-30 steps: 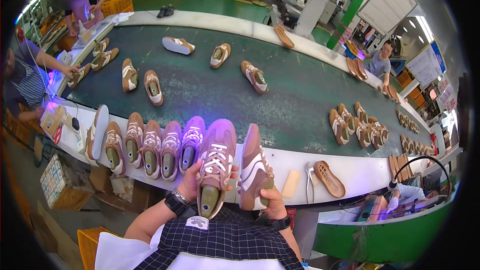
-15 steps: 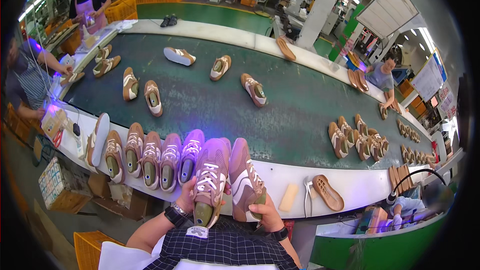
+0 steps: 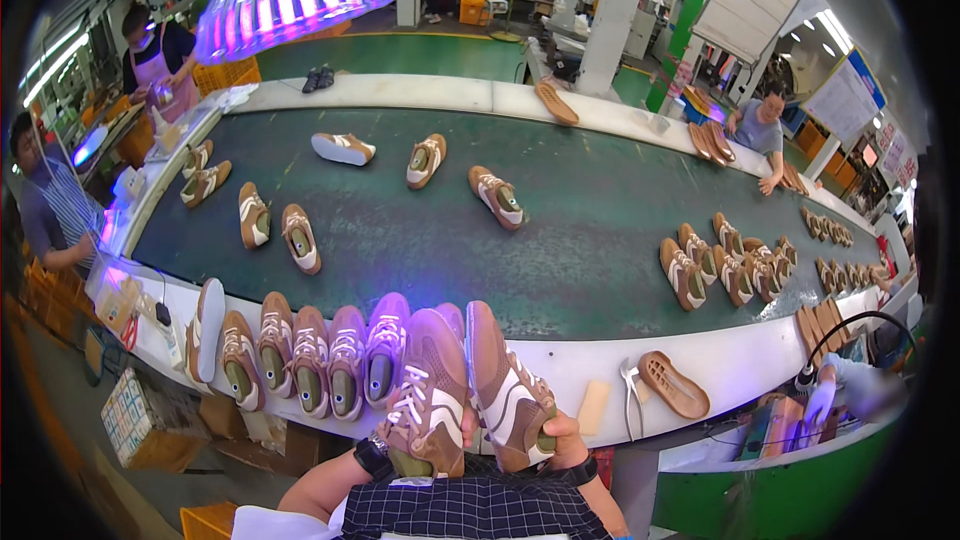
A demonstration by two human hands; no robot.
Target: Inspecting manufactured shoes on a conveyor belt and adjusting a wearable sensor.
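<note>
Head view, right fingers [image 3: 564, 428] clamping one sneaker [image 3: 506, 390], left fingers [image 3: 468, 423], mostly hidden, clamping another shoe [image 3: 437, 385]

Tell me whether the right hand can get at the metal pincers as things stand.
Probably not straight away: the right hand is taken up by a brown-and-white sneaker. The metal pincers do lie nearby on the white ledge, with nothing on top.
</note>
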